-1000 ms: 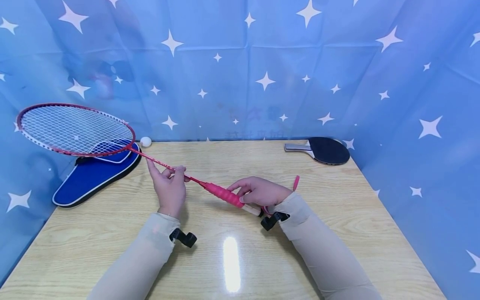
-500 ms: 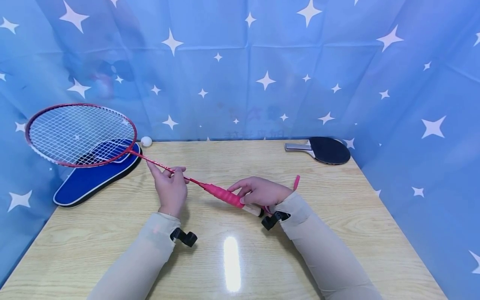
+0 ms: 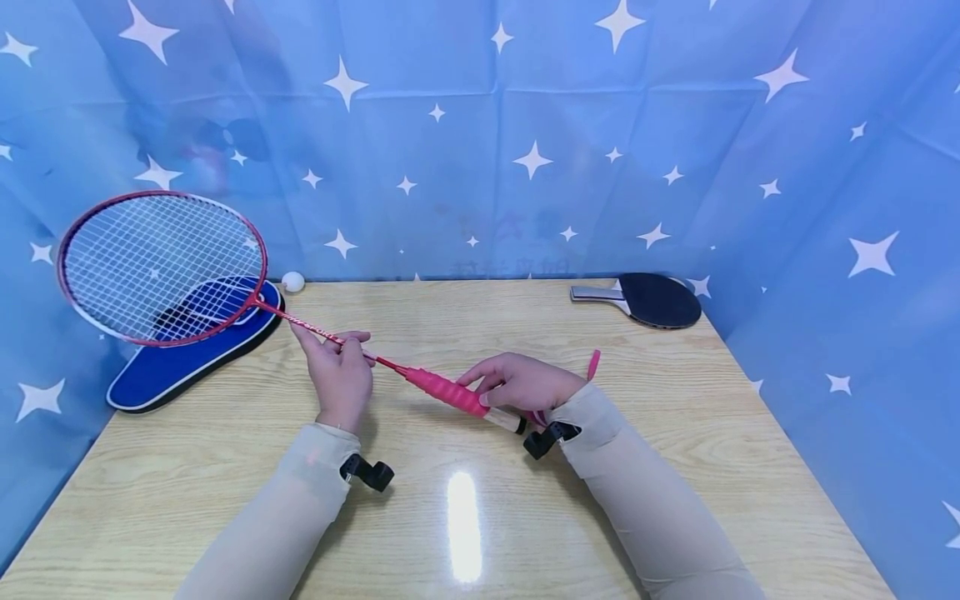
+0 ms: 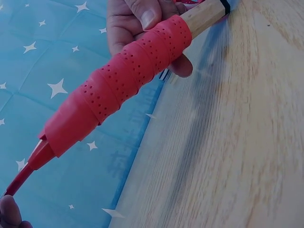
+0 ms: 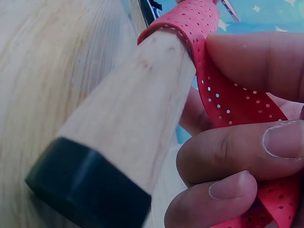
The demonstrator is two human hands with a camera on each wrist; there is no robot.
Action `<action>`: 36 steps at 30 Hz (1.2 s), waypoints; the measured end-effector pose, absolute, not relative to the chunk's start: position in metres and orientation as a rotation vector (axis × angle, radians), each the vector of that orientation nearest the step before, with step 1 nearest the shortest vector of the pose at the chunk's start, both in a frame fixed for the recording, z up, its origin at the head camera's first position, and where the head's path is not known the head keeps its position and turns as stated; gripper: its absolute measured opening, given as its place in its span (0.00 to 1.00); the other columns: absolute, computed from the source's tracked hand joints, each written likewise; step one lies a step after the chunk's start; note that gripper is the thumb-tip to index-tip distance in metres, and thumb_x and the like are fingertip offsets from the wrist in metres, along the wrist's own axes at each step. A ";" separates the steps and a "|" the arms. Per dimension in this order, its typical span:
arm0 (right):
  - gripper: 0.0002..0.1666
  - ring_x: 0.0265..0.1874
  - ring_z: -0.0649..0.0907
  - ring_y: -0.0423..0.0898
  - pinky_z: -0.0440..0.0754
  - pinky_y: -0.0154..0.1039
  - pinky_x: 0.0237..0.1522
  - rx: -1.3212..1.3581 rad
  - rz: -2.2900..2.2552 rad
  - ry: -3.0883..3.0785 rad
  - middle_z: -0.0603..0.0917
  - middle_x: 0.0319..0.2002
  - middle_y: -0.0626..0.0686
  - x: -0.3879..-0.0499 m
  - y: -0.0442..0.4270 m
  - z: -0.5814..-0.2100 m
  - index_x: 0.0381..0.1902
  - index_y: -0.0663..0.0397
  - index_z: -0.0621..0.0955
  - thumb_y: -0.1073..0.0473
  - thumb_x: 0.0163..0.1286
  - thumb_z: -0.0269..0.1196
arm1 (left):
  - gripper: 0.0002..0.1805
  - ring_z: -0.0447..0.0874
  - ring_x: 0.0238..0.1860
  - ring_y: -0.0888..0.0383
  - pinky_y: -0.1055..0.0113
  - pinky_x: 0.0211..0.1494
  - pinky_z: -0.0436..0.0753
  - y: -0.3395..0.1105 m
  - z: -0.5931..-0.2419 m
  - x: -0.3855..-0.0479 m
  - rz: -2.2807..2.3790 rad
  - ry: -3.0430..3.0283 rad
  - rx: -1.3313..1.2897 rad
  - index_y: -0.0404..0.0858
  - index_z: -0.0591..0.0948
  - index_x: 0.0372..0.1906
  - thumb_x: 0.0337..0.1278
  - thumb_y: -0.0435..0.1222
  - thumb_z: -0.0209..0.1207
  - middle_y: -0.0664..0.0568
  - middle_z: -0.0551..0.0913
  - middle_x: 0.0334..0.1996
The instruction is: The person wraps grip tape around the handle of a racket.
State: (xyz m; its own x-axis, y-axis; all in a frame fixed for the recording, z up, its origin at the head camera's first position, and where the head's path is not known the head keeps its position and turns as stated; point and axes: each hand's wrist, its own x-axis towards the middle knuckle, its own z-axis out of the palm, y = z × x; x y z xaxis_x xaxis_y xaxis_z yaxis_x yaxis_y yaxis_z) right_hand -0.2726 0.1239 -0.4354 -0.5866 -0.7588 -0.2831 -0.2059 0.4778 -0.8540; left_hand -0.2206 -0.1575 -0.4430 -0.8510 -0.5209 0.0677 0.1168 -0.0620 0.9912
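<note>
A red badminton racket [image 3: 315, 330] is held slanting above the table, its strung head [image 3: 161, 271] at the left. My left hand [image 3: 341, 383] pinches its shaft. Pink perforated grip tape [image 3: 446, 390] winds round most of the handle, also shown in the left wrist view. Toward the butt, bare wooden handle [image 5: 133, 90] shows, ending in a black cap [image 5: 90, 190]. My right hand [image 3: 536, 383] grips the loose run of tape [image 5: 228, 99] beside the bare wood, with the thumb at the last wrap. The tape's free end [image 3: 593, 365] sticks out behind the right wrist.
A blue paddle case [image 3: 172, 362] lies at the back left, partly behind the strings. Near it sits a white ball [image 3: 292, 282]. At the back right lies a black table tennis paddle [image 3: 658, 300]. Blue star-patterned curtains [image 3: 450, 150] border the wooden table [image 3: 600, 500].
The racket has turned about its shaft, so its head now faces the head camera more fully. Both hands have stayed nearly in place.
</note>
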 end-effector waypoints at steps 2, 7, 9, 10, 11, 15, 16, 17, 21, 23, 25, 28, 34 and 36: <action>0.25 0.44 0.85 0.46 0.81 0.40 0.44 -0.797 -1.068 2.063 0.90 0.48 0.51 -0.272 0.123 -0.435 0.69 0.49 0.82 0.65 0.76 0.62 | 0.54 0.82 0.34 0.48 0.71 0.36 0.84 -0.158 -0.443 -0.221 -1.968 -1.784 0.435 0.60 0.22 0.83 0.77 0.28 0.47 0.44 0.84 0.45; 0.24 0.42 0.84 0.47 0.80 0.41 0.45 -0.786 -1.069 2.092 0.90 0.44 0.50 -0.271 0.122 -0.435 0.67 0.47 0.83 0.65 0.75 0.62 | 0.56 0.81 0.29 0.56 0.70 0.36 0.85 -0.158 -0.443 -0.220 -1.993 -1.765 0.429 0.63 0.26 0.84 0.77 0.31 0.54 0.45 0.78 0.43; 0.24 0.43 0.85 0.47 0.81 0.42 0.46 -0.775 -1.066 2.104 0.90 0.44 0.49 -0.270 0.121 -0.435 0.66 0.46 0.83 0.65 0.75 0.63 | 0.57 0.81 0.26 0.58 0.70 0.37 0.86 -0.158 -0.443 -0.220 -2.003 -1.771 0.442 0.64 0.28 0.85 0.76 0.33 0.58 0.46 0.77 0.42; 0.24 0.44 0.85 0.47 0.81 0.42 0.47 -0.771 -1.064 2.110 0.90 0.44 0.49 -0.271 0.121 -0.435 0.66 0.45 0.83 0.65 0.75 0.63 | 0.58 0.82 0.25 0.58 0.70 0.37 0.87 -0.158 -0.444 -0.220 -2.007 -1.776 0.451 0.65 0.28 0.84 0.75 0.34 0.60 0.47 0.77 0.41; 0.23 0.44 0.85 0.47 0.81 0.42 0.47 -0.768 -1.061 2.115 0.90 0.44 0.48 -0.271 0.121 -0.435 0.65 0.45 0.83 0.65 0.75 0.63 | 0.59 0.82 0.25 0.58 0.70 0.37 0.87 -0.158 -0.444 -0.220 -2.007 -1.786 0.460 0.65 0.28 0.84 0.75 0.35 0.61 0.47 0.77 0.41; 0.23 0.44 0.86 0.47 0.82 0.43 0.47 -0.766 -1.053 2.130 0.90 0.44 0.48 -0.272 0.121 -0.435 0.65 0.44 0.84 0.65 0.74 0.64 | 0.60 0.83 0.24 0.57 0.69 0.37 0.88 -0.159 -0.445 -0.221 -1.999 -1.824 0.486 0.66 0.26 0.84 0.75 0.34 0.61 0.45 0.79 0.43; 0.23 0.44 0.86 0.47 0.82 0.43 0.47 -0.766 -1.052 2.134 0.90 0.44 0.48 -0.272 0.121 -0.435 0.65 0.45 0.84 0.65 0.74 0.64 | 0.60 0.83 0.24 0.57 0.69 0.37 0.88 -0.159 -0.445 -0.222 -1.997 -1.828 0.482 0.66 0.26 0.83 0.75 0.34 0.60 0.45 0.79 0.43; 0.23 0.44 0.86 0.47 0.82 0.42 0.47 -0.765 -1.053 2.138 0.90 0.44 0.47 -0.272 0.121 -0.434 0.64 0.45 0.84 0.65 0.74 0.64 | 0.59 0.83 0.24 0.56 0.68 0.37 0.88 -0.159 -0.445 -0.222 -1.995 -1.831 0.476 0.66 0.25 0.83 0.76 0.33 0.59 0.44 0.79 0.44; 0.23 0.44 0.85 0.47 0.82 0.42 0.47 -0.761 -1.072 2.141 0.90 0.45 0.48 -0.272 0.121 -0.434 0.64 0.45 0.85 0.65 0.73 0.64 | 0.59 0.82 0.23 0.55 0.68 0.35 0.88 -0.159 -0.444 -0.222 -1.989 -1.833 0.455 0.65 0.24 0.83 0.76 0.30 0.55 0.43 0.80 0.46; 0.23 0.44 0.86 0.47 0.83 0.41 0.46 -0.758 -1.087 2.132 0.89 0.46 0.48 -0.271 0.120 -0.434 0.63 0.46 0.85 0.66 0.72 0.65 | 0.58 0.82 0.24 0.55 0.68 0.35 0.88 -0.159 -0.444 -0.222 -1.985 -1.842 0.454 0.66 0.23 0.83 0.76 0.30 0.54 0.43 0.80 0.46; 0.23 0.43 0.86 0.47 0.83 0.41 0.45 -0.758 -1.103 2.118 0.89 0.47 0.48 -0.271 0.120 -0.434 0.63 0.47 0.85 0.66 0.72 0.65 | 0.58 0.82 0.24 0.56 0.68 0.35 0.87 -0.159 -0.444 -0.222 -1.980 -1.853 0.458 0.67 0.22 0.82 0.77 0.30 0.53 0.43 0.79 0.46; 0.23 0.43 0.87 0.47 0.84 0.40 0.45 -0.751 -1.111 2.113 0.90 0.46 0.48 -0.271 0.119 -0.434 0.62 0.47 0.85 0.66 0.72 0.65 | 0.57 0.82 0.26 0.56 0.68 0.36 0.87 -0.159 -0.444 -0.222 -1.981 -1.867 0.456 0.67 0.20 0.81 0.78 0.30 0.51 0.44 0.78 0.46; 0.22 0.43 0.87 0.46 0.83 0.40 0.46 -0.746 -1.095 2.120 0.91 0.43 0.48 -0.270 0.120 -0.433 0.63 0.48 0.85 0.65 0.72 0.65 | 0.56 0.80 0.25 0.56 0.68 0.34 0.87 -0.158 -0.442 -0.222 -1.987 -1.848 0.411 0.65 0.20 0.81 0.78 0.28 0.48 0.44 0.77 0.47; 0.22 0.43 0.87 0.47 0.83 0.41 0.46 -0.744 -1.085 2.123 0.91 0.44 0.48 -0.269 0.121 -0.432 0.63 0.47 0.85 0.64 0.73 0.66 | 0.56 0.79 0.25 0.57 0.67 0.34 0.87 -0.157 -0.442 -0.221 -1.985 -1.835 0.396 0.64 0.20 0.82 0.77 0.27 0.48 0.43 0.77 0.46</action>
